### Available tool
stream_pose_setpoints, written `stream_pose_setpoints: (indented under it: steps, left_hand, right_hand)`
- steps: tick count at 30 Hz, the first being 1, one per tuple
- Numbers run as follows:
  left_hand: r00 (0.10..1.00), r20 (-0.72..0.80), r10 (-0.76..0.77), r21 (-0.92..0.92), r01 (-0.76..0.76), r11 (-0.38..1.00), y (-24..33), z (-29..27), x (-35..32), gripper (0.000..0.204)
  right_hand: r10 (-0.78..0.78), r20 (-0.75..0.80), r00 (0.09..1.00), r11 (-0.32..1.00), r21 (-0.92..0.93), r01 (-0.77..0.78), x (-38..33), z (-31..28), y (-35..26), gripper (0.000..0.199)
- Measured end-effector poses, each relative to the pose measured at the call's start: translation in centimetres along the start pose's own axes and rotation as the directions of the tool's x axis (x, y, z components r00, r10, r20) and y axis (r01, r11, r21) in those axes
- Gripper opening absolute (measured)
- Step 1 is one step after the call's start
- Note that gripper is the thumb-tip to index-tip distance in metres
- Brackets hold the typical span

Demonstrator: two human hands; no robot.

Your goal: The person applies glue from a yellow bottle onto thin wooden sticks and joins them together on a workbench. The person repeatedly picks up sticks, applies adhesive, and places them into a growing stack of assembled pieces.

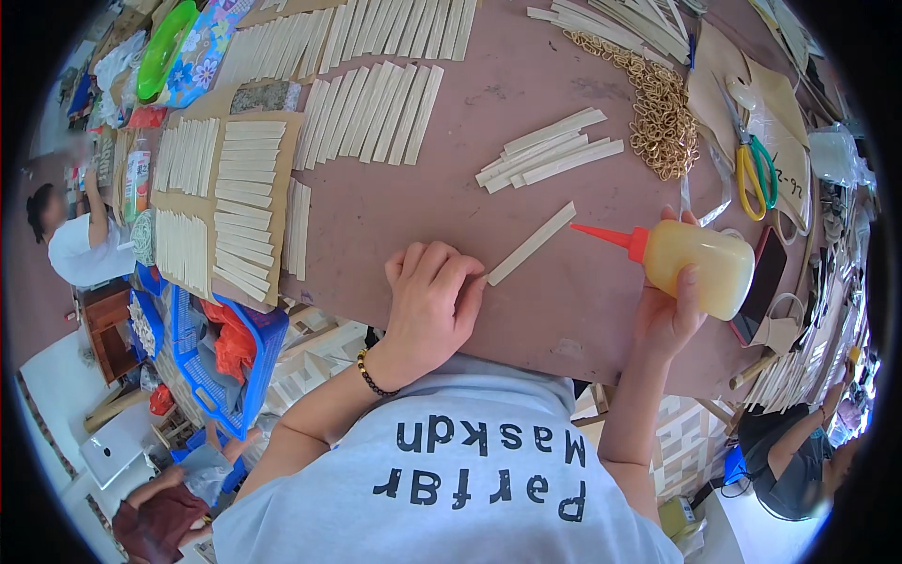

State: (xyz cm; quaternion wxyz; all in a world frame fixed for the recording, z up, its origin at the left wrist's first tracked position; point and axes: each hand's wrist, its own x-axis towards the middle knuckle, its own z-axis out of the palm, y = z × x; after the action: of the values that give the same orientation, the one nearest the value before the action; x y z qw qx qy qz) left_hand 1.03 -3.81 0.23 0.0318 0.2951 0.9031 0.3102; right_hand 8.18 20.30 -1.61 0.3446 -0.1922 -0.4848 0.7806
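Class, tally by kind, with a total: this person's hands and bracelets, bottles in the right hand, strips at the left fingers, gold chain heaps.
Left hand and right hand: 2
Bracelet: 1
Bottle: 1
Strip: 1
Gold chain heap: 1
Total: 6

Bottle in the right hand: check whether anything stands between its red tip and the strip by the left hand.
Nothing visible does. The right hand holds the bottle with its red tip beside the far end of the strip, only tabletop showing between; the left hand is at the near end.

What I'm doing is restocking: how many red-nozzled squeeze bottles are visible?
1: the rounded yellowish plastic bottle with a red nozzle, in the right hand. Others may be hidden.
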Motion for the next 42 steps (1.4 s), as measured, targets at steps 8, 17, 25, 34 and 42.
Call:
stream_pose_setpoints:
  steps: [8,17,25,34,42]
  left_hand:
    - [0.999,0.028,0.027,-0.038,-0.026,0.999,-0.3,0.5,0.1,0.016]
    - [0.999,0.037,0.029,-0.039,-0.028,0.999,-0.4,0.5,0.2,0.017]
    - [0.999,0.041,0.017,-0.037,-0.015,0.999,-0.3,0.4,0.2,0.015]
    - [0.997,0.074,0.003,-0.041,0.0,0.999,-0.4,0.0,0.1,0.013]
    - [0.997,0.08,-0.015,-0.058,0.02,0.998,-0.6,-0.2,0.1,0.013]
  right_hand:
    - [-0.017,0.031,0.999,0.988,-0.154,0.022,-0.4,1.4,0.3,0.055]
    - [-0.094,0.08,0.992,0.974,-0.197,0.108,-0.6,1.1,0.7,0.055]
    - [-0.115,0.107,0.988,0.971,-0.196,0.134,-0.8,1.3,0.7,0.056]
    - [-0.089,0.12,0.989,0.977,-0.182,0.11,-1.9,1.6,0.9,0.06]
    - [0.057,0.272,0.961,0.987,-0.163,-0.012,-4.8,2.1,1.2,0.068]
